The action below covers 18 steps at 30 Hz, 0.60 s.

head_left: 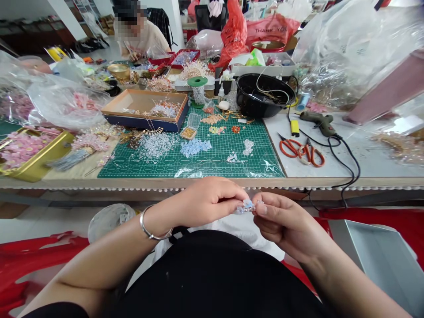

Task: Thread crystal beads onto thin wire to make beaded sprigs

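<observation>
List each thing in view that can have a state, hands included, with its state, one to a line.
Left hand: pinching the blue flower piece
Right hand: pinching the same piece
Navy box: open, partly filled
Small clear box: lid open, gold bits inside
Gold tin: open, full of pink flowers
Spool: upright
Black bowl: upright, uncovered
Glue gun: lying down
</observation>
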Available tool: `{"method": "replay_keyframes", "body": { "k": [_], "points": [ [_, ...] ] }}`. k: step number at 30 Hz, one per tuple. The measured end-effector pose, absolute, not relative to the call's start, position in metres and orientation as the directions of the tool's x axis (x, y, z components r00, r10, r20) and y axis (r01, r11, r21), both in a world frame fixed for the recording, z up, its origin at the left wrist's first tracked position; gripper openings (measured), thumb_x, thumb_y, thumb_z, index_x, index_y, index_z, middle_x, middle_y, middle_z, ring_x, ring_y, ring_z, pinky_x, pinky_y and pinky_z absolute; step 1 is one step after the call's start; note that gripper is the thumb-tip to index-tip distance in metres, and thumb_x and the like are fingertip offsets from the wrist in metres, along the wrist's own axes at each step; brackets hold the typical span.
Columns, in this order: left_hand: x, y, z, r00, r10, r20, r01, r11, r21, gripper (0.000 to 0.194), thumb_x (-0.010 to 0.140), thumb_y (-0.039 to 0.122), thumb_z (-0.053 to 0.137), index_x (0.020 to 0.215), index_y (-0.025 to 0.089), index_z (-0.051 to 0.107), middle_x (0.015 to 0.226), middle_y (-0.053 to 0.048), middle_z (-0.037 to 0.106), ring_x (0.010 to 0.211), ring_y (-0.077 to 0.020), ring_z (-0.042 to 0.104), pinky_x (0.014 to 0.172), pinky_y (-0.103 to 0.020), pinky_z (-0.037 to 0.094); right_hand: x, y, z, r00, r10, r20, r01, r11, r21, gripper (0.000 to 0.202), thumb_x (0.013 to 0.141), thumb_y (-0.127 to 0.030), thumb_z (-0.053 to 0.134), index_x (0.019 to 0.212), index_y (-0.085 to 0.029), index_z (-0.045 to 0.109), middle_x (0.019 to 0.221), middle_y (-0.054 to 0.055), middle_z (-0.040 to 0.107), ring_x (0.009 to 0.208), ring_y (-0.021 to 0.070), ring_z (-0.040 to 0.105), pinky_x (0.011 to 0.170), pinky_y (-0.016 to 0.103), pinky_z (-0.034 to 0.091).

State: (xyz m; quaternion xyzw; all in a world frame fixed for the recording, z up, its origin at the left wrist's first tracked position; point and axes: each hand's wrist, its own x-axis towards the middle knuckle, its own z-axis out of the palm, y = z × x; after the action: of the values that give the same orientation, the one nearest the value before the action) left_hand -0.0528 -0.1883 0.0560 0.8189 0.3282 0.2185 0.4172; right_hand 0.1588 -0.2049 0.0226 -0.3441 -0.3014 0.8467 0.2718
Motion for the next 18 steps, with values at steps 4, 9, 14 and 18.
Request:
{"method": "replay_keyframes", "body": {
  "k": [4,9,14,18],
  "points": [
    [-0.058,-0.179,0.066,0.724,0.662,-0.196,0.4,-0.17,0.9,0.025,0.091,0.025,0.042,0.098,0.018,0.065,0.094,-0.003,0.064,0.084,-0.0145,0.056,0.075,-0.024,0.041,0.163,-0.203,0.024,-0.609,0.659,-0.441,-0.133,-0.633,-0.763,0.024,0.078,-0.036,0.069,0.075,-0.017,0.055,0.05,-0.011,0.023,0.043,0.0038,0.012,0.041,0.021,0.007],
    [-0.058,-0.177,0.069,0.732,0.617,-0.29,0.396,-0.039,0.917,0.04,0.093,0.044,0.038,0.093,0.017,0.068,0.084,-0.003,0.062,0.075,-0.0135,0.053,0.067,-0.023,0.039,0.162,-0.201,0.022,-0.546,0.694,-0.469,0.113,-0.494,-0.862,0.029,0.077,-0.042,0.067,0.069,-0.017,0.055,0.049,-0.009,0.029,0.043,0.0045,0.019,0.042,0.023,0.009],
    [-0.054,-0.18,0.06,0.633,0.646,-0.427,0.49,0.093,0.867,0.034,0.073,0.05,0.066,0.088,0.02,0.07,0.06,0.003,0.049,0.052,-0.0088,0.038,0.046,-0.022,0.025,0.159,-0.2,0.02,-0.479,0.725,-0.495,0.248,-0.429,-0.868,0.033,0.078,-0.048,0.064,0.068,-0.019,0.055,0.045,-0.01,0.027,0.043,0.0059,0.019,0.043,0.024,0.011],
    [-0.053,-0.184,0.052,0.603,0.683,-0.413,0.347,0.242,0.906,0.022,0.074,0.036,0.068,0.086,0.018,0.07,0.06,0.004,0.051,0.054,-0.008,0.042,0.051,-0.021,0.03,0.157,-0.203,0.023,-0.456,0.747,-0.484,0.173,-0.459,-0.872,0.031,0.078,-0.048,0.065,0.071,-0.019,0.054,0.048,-0.01,0.027,0.043,0.0057,0.019,0.042,0.023,0.011]
  ]
}}
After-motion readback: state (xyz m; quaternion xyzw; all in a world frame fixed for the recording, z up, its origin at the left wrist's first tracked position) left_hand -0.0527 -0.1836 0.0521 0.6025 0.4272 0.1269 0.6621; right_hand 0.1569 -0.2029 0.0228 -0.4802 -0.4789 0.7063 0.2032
